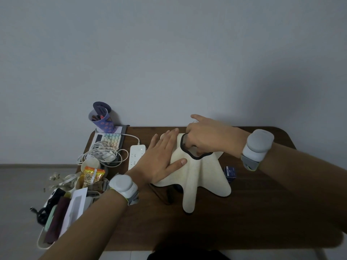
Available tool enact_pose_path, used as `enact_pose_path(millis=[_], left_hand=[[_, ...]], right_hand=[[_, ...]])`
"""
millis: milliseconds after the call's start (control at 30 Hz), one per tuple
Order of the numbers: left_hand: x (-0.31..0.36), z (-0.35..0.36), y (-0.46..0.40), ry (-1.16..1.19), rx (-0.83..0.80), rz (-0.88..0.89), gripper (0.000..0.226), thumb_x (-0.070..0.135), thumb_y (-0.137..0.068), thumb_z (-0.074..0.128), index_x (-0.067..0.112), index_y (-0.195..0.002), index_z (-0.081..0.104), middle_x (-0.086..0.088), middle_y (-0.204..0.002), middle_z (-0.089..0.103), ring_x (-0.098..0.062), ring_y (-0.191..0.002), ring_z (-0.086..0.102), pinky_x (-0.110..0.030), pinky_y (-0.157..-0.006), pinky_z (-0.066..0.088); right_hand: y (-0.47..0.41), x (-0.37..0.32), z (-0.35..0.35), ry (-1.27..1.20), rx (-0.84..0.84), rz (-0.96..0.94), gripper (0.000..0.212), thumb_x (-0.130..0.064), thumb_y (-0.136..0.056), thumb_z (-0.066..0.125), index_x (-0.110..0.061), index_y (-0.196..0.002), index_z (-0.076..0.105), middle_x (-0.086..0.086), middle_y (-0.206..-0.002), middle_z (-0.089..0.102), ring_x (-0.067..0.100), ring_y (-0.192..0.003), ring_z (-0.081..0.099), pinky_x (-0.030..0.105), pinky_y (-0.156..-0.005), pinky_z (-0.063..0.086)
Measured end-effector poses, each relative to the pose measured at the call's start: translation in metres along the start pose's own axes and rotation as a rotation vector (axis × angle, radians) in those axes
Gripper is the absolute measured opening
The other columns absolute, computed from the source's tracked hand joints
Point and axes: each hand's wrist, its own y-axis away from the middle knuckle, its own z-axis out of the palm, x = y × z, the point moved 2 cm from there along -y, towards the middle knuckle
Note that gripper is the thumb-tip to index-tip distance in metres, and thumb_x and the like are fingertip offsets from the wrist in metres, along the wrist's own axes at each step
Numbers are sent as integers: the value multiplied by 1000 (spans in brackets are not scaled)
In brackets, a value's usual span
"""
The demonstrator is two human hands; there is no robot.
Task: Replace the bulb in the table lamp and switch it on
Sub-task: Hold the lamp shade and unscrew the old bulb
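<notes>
The table lamp's cream shade, wavy with a black-rimmed top opening, stands mid-table. My left hand lies flat against the shade's left side, fingers straight. My right hand reaches into the top opening from the right. Its fingers dip below the rim, and one finger sticks out toward the wall. The bulb and socket are hidden inside the shade, so I cannot see what those fingers touch. A small blue box sits just right of the shade. The lamp gives no light.
The brown table stands against a plain wall. A white power strip lies left of the lamp, and a dark cord runs under the shade. Further left are coiled white cables, a purple pen cup and a cluttered white tray.
</notes>
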Motion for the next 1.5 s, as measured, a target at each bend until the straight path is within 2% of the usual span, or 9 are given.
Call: enact_pose_path(millis=[133, 333, 633, 767, 867, 1000, 1233, 1367, 1500], left_hand=[[-2, -2, 0, -4, 0, 1, 90, 67, -103, 35, 14, -166, -3, 0, -174, 9, -18, -161, 5, -53, -130, 7], [0, -2, 1, 1, 2, -2, 89, 66, -103, 35, 14, -166, -1, 0, -174, 9, -18, -161, 5, -53, -129, 8], [0, -3, 2, 0, 1, -10, 90, 66, -103, 36, 14, -166, -2, 1, -174, 8, -17, -161, 4, -51, -130, 6], [1, -2, 2, 8, 4, -8, 90, 66, -103, 35, 14, -166, -2, 1, -173, 9, -17, -161, 4, -52, -130, 6], [1, -2, 1, 13, 2, -7, 89, 67, -103, 33, 15, -166, -2, 1, -174, 8, -17, -161, 3, -52, -130, 6], [0, -1, 1, 12, 6, -4, 90, 67, -103, 34, 14, -166, -3, 1, -174, 6, -16, -162, 3, -53, -130, 7], [0, -2, 2, 17, 5, -10, 90, 67, -103, 35, 15, -166, -4, 1, -174, 9, -15, -161, 2, -51, -130, 6], [0, -4, 3, 22, 9, -8, 90, 65, -103, 36, 14, -166, -3, 0, -173, 12, -16, -161, 5, -51, -130, 6], [2, -4, 2, 20, 18, -4, 89, 64, -103, 37, 14, -166, -2, 0, -173, 12, -17, -161, 6, -50, -130, 6]], right_hand=[[-2, 2, 0, -16, -21, 3, 19, -36, -91, 59, -34, -106, 72, -8, -98, 70, 16, -115, 63, 51, -127, 15], [-1, 1, 1, 23, 1, 58, 28, -40, -93, 52, -23, -98, 74, 2, -88, 69, 21, -96, 68, 50, -126, 18], [0, -1, -2, -14, -15, 21, 20, -37, -92, 59, -30, -107, 71, -4, -91, 69, 17, -106, 64, 49, -126, 20], [-1, -1, -6, -16, -37, 65, 26, -42, -91, 53, -20, -88, 66, 0, -77, 58, 23, -83, 65, 42, -110, 38], [-2, -3, -8, 36, -49, 61, 22, -39, -91, 52, -22, -78, 57, -1, -71, 50, 22, -75, 60, 42, -106, 41], [-5, -2, -9, 28, -79, 49, 21, -35, -87, 54, -23, -85, 70, -5, -65, 46, 22, -80, 67, 43, -110, 40], [-3, 1, -4, 40, -13, -22, 20, -25, -87, 60, -30, -102, 72, -6, -86, 63, 21, -102, 64, 45, -112, 37], [-3, 0, -6, 1, -10, -17, 16, -23, -86, 59, -28, -97, 69, -5, -81, 61, 21, -93, 65, 40, -101, 43], [0, -1, -11, -1, -53, 52, 24, -39, -91, 52, -20, -89, 67, -1, -73, 56, 22, -77, 62, 38, -98, 44]])
